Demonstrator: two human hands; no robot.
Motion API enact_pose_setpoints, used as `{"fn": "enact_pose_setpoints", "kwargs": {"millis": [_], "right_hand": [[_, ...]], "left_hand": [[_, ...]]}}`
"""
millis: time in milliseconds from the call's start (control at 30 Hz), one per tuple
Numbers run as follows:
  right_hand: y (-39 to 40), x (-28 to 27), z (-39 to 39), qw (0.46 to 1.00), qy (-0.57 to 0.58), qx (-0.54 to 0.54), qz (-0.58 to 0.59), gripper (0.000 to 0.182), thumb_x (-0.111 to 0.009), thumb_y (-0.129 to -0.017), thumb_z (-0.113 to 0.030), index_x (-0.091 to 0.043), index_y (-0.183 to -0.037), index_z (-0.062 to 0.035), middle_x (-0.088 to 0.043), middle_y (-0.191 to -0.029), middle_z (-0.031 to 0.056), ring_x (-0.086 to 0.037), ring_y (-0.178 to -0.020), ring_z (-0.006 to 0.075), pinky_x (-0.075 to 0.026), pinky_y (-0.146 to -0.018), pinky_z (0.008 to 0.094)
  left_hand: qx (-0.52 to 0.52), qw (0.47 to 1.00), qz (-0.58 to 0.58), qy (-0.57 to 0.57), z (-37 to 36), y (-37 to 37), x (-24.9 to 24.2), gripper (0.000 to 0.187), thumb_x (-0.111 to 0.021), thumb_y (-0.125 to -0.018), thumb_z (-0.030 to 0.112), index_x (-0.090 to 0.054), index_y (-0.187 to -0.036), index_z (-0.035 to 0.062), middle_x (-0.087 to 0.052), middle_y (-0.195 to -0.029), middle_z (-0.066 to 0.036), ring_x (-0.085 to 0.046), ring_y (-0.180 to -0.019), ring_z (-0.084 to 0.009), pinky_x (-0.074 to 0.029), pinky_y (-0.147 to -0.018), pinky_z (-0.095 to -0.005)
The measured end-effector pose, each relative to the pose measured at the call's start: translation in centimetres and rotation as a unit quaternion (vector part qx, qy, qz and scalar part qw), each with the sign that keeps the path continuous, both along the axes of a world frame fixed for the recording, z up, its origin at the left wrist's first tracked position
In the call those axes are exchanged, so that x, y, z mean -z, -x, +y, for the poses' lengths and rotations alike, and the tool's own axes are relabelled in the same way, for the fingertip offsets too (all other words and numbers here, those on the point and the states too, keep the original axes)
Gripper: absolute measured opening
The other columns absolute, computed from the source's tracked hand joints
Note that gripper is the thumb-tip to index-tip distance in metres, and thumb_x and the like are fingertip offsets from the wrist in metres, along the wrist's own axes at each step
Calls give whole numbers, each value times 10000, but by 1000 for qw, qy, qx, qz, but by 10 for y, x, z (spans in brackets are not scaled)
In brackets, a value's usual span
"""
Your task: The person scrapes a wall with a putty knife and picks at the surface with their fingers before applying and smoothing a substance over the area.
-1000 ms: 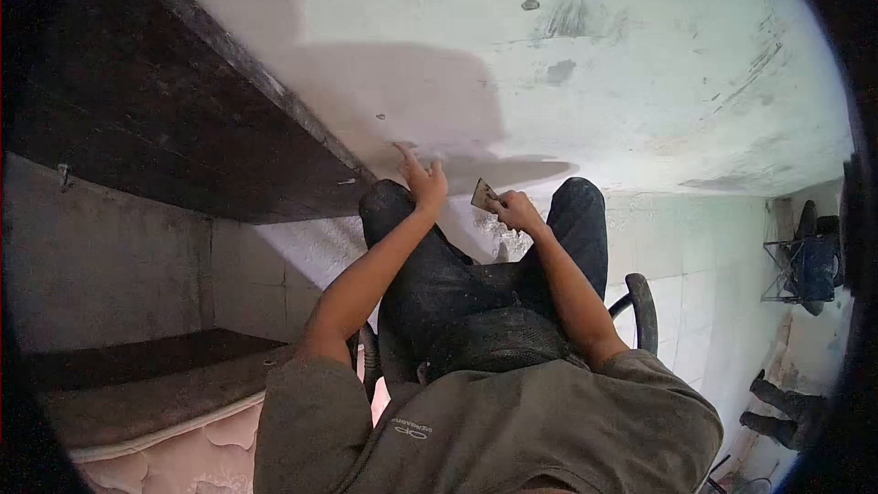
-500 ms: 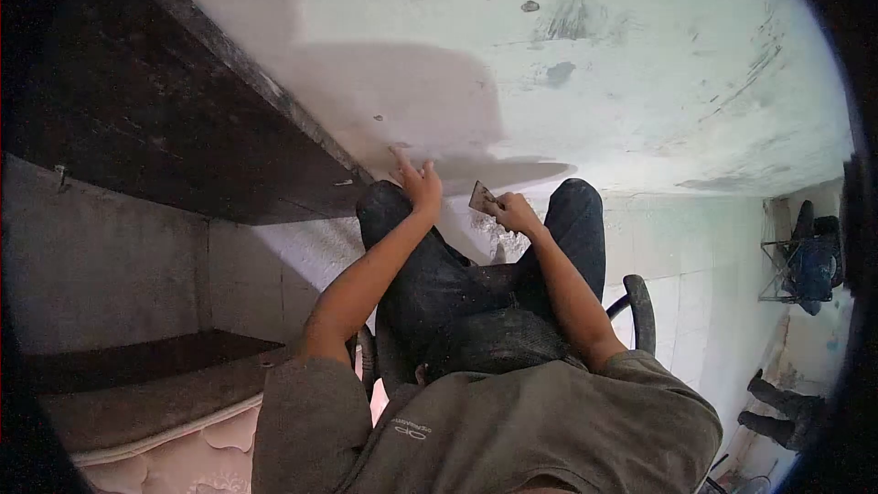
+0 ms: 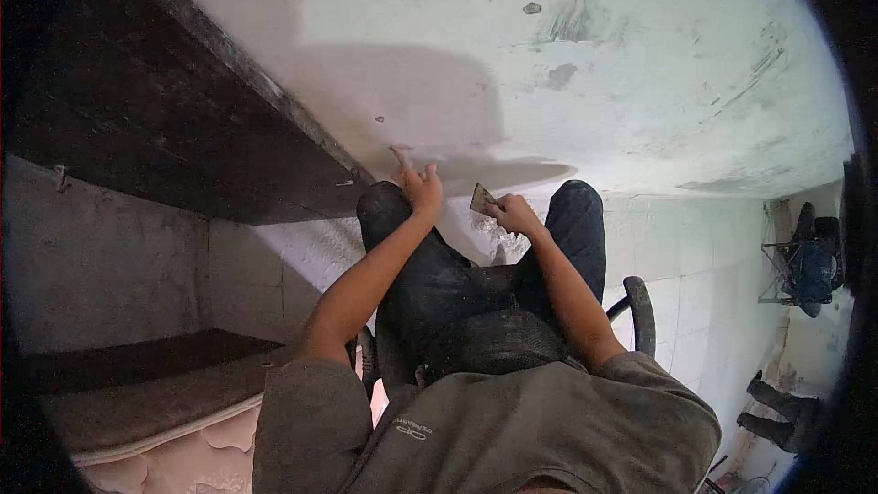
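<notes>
In front of the wall, my left hand is raised over my left knee. Its fingers are spread, and the index finger stretches out to the wall's lower part, the tip right at the surface. My right hand, between my knees, is closed round a scraper. The flat, stained blade points up and left, apart from the left hand. Most of the scraper's handle is hidden in my fingers. Grey smears and small chipped spots mark the pale wall.
A dark board slants along the left, its edge meeting the wall. Below it lie a brown panel and a pink quilted mattress. A chair armrest is by my right side. A dark-clothed person's legs show at far right.
The scraper's blade has turned slightly in my right hand and catches more light. My left hand stays practically in place by the wall.
</notes>
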State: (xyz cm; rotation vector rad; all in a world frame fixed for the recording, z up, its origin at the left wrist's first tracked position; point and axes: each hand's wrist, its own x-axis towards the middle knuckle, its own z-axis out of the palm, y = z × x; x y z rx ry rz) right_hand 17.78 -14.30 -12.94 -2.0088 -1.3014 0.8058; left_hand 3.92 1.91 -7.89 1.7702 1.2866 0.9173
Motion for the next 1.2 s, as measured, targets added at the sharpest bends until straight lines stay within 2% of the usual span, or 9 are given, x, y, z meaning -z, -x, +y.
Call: {"fn": "enact_pose_setpoints", "kwargs": {"millis": [100,200,400,467,567,800,867,967,1200], "right_hand": [[1,0,0,1000,20,3,16,361,-538,-884,-298,-673,-834,32,-598,-528,130,-584,-418,205,-483,-448,342],[-1,6,1,1000,23,-2,9,359,-538,-885,-304,-675,-857,27,-598,-527,126,-583,-416,206,-483,-443,342],[-2,9,1,1000,18,-15,-14,359,-531,-895,-325,-688,-902,-2,-602,-533,126,-587,-423,209,-486,-441,347],[0,3,-1,1000,19,-5,-7,365,-529,-896,-329,-691,-903,-2,-597,-526,117,-593,-432,207,-495,-448,348],[-2,4,-1,1000,20,-16,-5,370,-536,-893,-331,-688,-895,7,-593,-519,121,-592,-428,211,-496,-451,348],[1,-10,-2,1000,0,-9,-14,393,-548,-881,-344,-683,-832,22,-589,-522,146,-588,-422,215,-489,-466,351],[3,-14,-3,1000,-19,4,8,399,-548,-876,-336,-671,-783,32,-583,-519,155,-586,-421,228,-487,-466,358],[-1,4,-2,999,-30,-8,-28,390,-545,-874,-319,-660,-762,37,-578,-511,156,-580,-413,233,-489,-463,368],[0,-1,-1,1000,2,-8,-14,368,-552,-866,-286,-637,-731,46,-571,-517,183,-577,-409,262,-485,-460,393]], "left_hand": [[4,997,-58,44,-8,1,-19,848,-586,-804,121,-77,-1482,92,-299,-1310,-286,-376,-1211,-384,-332,-1004,-439],[-26,992,-2,121,-11,2,-29,831,-587,-798,118,-114,-1481,100,-307,-1317,-282,-376,-1209,-386,-330,-1012,-427],[-2,999,-7,34,-4,8,-4,825,-592,-792,124,-143,-1483,136,-307,-1318,-317,-347,-1220,-426,-306,-1028,-428],[-25,1000,9,-11,-2,10,8,837,-577,-801,124,-115,-1491,227,-378,-1204,-268,-370,-1075,-379,-352,-946,-397],[-74,994,76,-28,-7,9,-1,830,-580,-787,115,-153,-1485,253,-365,-1228,-264,-366,-1078,-376,-330,-955,-415],[-39,999,33,-14,1,16,7,809,-574,-788,118,-177,-1482,240,-392,-1199,-261,-392,-1063,-365,-324,-965,-417],[-25,991,46,121,-9,16,-28,779,-557,-809,146,-177,-1485,219,-331,-1436,-163,-322,-1163,-366,-305,-995,-444],[-31,999,31,-8,-6,14,-13,775,-547,-811,130,-177,-1485,218,-340,-1436,-167,-352,-1194,-376,-314,-1000,-437],[10,999,42,21,-1,17,-8,866,-549,-765,111,-80,-1491,150,-299,-1454,-222,-299,-1325,-366,-255,-1077,-393]]}}
